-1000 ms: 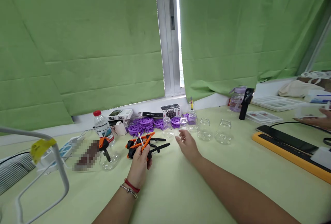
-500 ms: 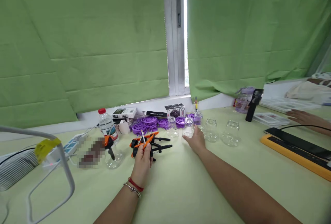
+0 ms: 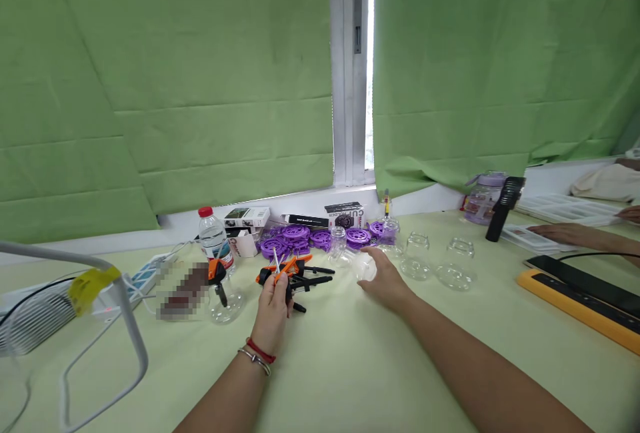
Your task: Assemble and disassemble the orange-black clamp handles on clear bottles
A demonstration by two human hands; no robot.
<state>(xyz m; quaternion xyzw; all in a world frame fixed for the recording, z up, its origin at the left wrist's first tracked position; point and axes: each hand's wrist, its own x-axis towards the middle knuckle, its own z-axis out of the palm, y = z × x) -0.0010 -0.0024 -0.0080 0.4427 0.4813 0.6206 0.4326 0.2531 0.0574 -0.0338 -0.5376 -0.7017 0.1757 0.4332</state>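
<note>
My left hand [image 3: 273, 300] is closed on a black-and-orange clamp [image 3: 295, 288], and a thin light-coloured rod stands up from its fingers. Other clamps with orange parts lie just beyond it. My right hand [image 3: 387, 280] grips a clear glass jar [image 3: 365, 268] from the right, its round bottom tilted toward me. Several more clear jars stand to the right of that hand, including one [image 3: 415, 261] and a wider one [image 3: 456, 270]. Another small jar [image 3: 339, 246] stands to the left. At the left, a jar [image 3: 227, 304] has an orange-and-black clamp on its rim.
Purple wheel-like parts [image 3: 295, 236] lie by the wall with boxes [image 3: 345, 215]. A red-capped bottle [image 3: 215, 240], power strip [image 3: 145, 276] and grey metal frame [image 3: 134, 333] are left. At right are a black brush [image 3: 503, 210], an orange bar [image 3: 575, 306] and another person's hands [image 3: 570, 234].
My right hand has closed round the jar and tipped it, its base now facing me. The view has turned slightly left. The other person's hand at the right has moved over the white tray.
</note>
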